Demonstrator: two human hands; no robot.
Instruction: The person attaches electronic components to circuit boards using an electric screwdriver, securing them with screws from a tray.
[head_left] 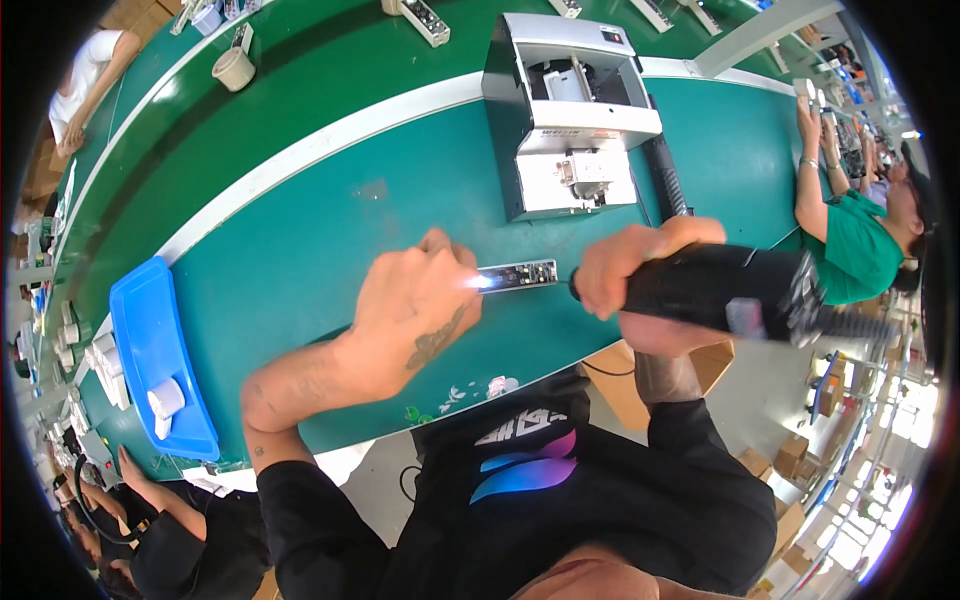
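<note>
My left hand (pixel 410 310) is closed round the left end of a slim metal-edged strip with a dark circuit board (pixel 525 275). A bright white light shines beside its fingers. The part of the strip under that hand is hidden. My right hand (pixel 635 275) grips a black electric screwdriver (pixel 710 290), held almost level. Its bit points left at the strip's right end; I cannot tell whether the two touch. Beyond them stands a silver and black screw feeder (pixel 570 130) with a lit front plate.
A blue tray (pixel 150 330) with a white round part (pixel 167 398) lies at the left. Past a white rail, a green conveyor belt (pixel 320 80) carries more strips and a white cup-shaped part (pixel 233 69). A person in a green shirt (pixel 860 240) works at the right; others sit at the left.
</note>
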